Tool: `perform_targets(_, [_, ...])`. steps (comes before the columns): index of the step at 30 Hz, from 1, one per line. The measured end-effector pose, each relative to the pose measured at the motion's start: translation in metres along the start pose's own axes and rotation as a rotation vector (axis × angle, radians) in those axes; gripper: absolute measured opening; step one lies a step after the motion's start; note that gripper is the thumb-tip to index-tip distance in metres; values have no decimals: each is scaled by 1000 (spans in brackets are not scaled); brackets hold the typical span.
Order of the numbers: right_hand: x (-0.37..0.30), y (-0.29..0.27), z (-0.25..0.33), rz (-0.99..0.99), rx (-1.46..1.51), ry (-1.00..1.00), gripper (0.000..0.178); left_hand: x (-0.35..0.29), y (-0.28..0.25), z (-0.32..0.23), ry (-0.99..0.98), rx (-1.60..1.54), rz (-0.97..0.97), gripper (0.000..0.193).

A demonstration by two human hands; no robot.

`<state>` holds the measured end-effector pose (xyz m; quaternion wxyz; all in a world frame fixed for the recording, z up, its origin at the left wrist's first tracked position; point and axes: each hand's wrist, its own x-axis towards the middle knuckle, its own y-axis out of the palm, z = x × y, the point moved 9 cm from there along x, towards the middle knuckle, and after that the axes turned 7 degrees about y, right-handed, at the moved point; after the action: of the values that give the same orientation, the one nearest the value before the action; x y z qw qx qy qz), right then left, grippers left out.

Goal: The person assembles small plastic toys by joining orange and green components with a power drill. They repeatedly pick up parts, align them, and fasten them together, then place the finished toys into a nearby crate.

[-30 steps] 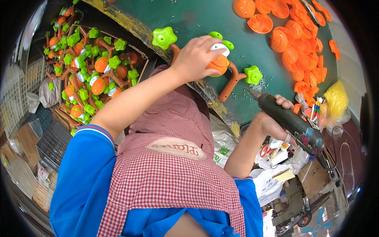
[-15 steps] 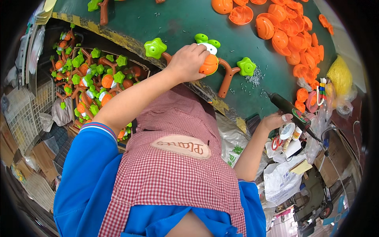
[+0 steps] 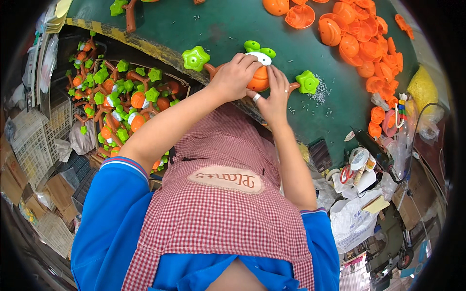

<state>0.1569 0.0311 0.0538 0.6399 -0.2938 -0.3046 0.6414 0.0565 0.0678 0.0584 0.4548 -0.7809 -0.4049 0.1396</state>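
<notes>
An orange plastic toy (image 3: 259,77) with brown arms, green star-shaped hands and green eyes on a white face lies on the green table (image 3: 218,24). My left hand (image 3: 235,75) grips its body from the left. My right hand (image 3: 272,94), a ring on one finger, presses on the orange body from below and the right. One green star hand (image 3: 195,58) sticks out left, the other (image 3: 307,81) right. A dark electric screwdriver (image 3: 371,145) lies at the table's right edge, away from both hands.
A box (image 3: 121,102) of several finished toys stands left, below the table edge. A heap of orange half-shells (image 3: 364,39) covers the table's far right. Small screws (image 3: 320,92) are scattered near the toy. A tape roll, bags and a yellow sack (image 3: 422,89) crowd the right side.
My right hand has put down the electric screwdriver at the right and moved up onto the toy. My left hand has stayed on the toy.
</notes>
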Motion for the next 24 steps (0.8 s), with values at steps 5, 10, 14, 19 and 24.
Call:
perform_targets(5, [9,-1,-11,141,-31,8,79,-15,-4,25,-290,-4,-32,91])
perform_targets(10, [5,0,-3,80,-54,-103,77,-23,11,33,-267,-57,72,110])
perform_targets(14, [0,4,-6,32,-89,-123,78,-22,12,34,-194,-45,54,114])
perform_targets(19, [4,3,-6,58,-50,-117,80,-26,19,42,-224,-40,113,120])
perform_targets(24, [14,-1,-6,104,-48,-54,78,-20,23,47,-226,13,166,119])
